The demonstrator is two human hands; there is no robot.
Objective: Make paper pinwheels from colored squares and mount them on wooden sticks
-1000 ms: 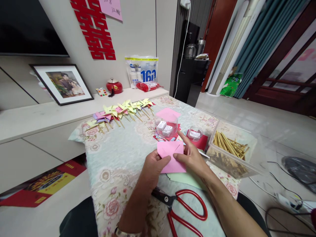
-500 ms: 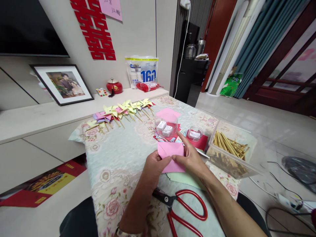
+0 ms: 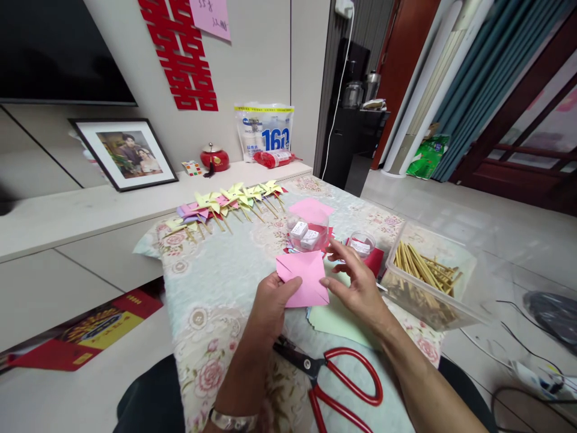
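My left hand (image 3: 273,299) pinches a square of pink paper (image 3: 309,278) by its left side, thumb on top. Slits run inward from the paper's corners. At its right edge my right hand (image 3: 356,279) is open, fingers spread, its thumb tip at or very near the edge; I cannot tell if it touches. Beneath lies a stack of pale green paper (image 3: 336,322). Red-handled scissors (image 3: 315,367) rest on the tablecloth below the paper, their blade tips partly behind my left wrist.
Finished paper pinwheels (image 3: 234,195) lie in a row at the back left. Clear round tubs (image 3: 311,231) with small white boxes stand behind my hands, near red and pink paper. A plastic bin (image 3: 433,300) of wooden sticks sits at the table's right edge.
My right hand has loosened from the pink paper and spread its fingers to the right. The paper has shifted left in my left hand and tilted. The view has swung slightly left.
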